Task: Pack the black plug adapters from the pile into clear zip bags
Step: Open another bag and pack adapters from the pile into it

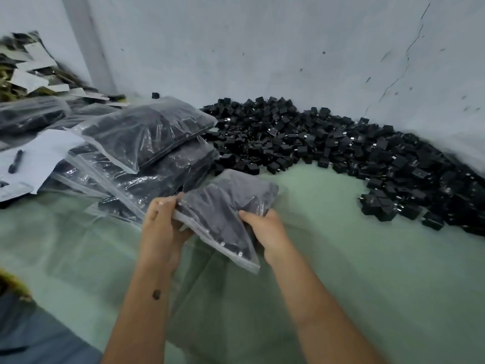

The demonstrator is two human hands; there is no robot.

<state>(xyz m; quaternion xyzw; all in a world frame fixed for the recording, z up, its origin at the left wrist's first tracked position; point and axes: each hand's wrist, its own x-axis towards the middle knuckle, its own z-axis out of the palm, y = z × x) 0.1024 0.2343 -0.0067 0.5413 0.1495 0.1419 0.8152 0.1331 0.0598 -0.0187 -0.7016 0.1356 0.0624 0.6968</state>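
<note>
A clear zip bag filled with black plug adapters is held above the green surface in the middle of the view. My left hand pinches its near left edge, thumb on top. My right hand grips the bag's right side, fingers curled round it. A long pile of loose black plug adapters curves along the wall from the centre to the right edge.
A stack of filled zip bags lies at the left, close to my left hand. Behind it are white papers with a black marker and a heap of card pieces. A grey wall rises behind the green surface.
</note>
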